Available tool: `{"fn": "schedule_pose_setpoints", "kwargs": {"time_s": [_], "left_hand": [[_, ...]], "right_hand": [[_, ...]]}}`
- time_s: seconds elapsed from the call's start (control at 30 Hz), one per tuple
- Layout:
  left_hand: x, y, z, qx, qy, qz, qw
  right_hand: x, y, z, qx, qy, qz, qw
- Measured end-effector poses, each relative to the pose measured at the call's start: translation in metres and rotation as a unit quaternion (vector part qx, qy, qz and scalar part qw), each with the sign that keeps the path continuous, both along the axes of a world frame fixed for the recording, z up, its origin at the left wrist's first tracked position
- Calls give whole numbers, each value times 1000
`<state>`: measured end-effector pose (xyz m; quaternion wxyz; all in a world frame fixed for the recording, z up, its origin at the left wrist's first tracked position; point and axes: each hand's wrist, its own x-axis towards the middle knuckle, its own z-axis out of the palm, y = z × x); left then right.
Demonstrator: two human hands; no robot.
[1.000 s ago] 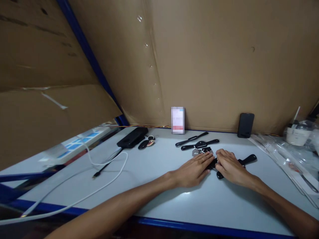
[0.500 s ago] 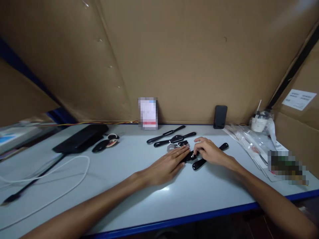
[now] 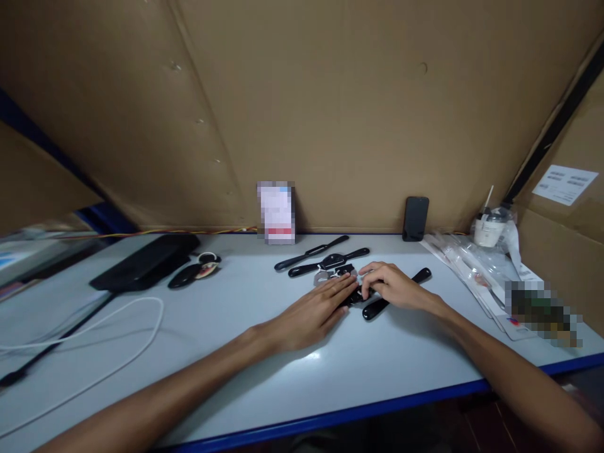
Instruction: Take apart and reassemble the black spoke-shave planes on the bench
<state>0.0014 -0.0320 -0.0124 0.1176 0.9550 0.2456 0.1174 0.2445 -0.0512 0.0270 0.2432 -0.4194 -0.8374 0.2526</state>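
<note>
Item: black watch (image 3: 374,308), lying mid-table (image 3: 377,377) between both hands. I am seeing the left hand (image 3: 311,311) lying flat, fingers straight, pressing on it. The right hand (image 3: 394,286) is pinching it, fingers curled narrow. Spare straps (image 3: 325,259) are lying just behind; phone (image 3: 415,218) is leaning at the back.

No text, brand, number or sign is legible in this view. The white paper label (image 3: 565,184) on the brown cardboard box (image 3: 561,251) at right carries several dark printed lines, too small to read. The white card with a red band (image 3: 276,212), which leans against the brown cardboard back wall (image 3: 358,113), is blurred beyond reading.
</note>
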Motion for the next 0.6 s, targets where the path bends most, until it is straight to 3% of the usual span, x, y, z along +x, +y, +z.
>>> {"fn": "schedule_pose_setpoints", "kwargs": {"time_s": [0.17,0.37,0.6], "left_hand": [[0,-1,2,1,-9,1,1000],[0,-2,5,-11,-7,2,1000],[-2,0,0,2,-24,-1,1000]], "right_hand": [[-5,-2,-5,42,-46,-77,995],[-1,-3,1,5,-17,4,1000],[1,0,2,11,-24,-38,999]]}}
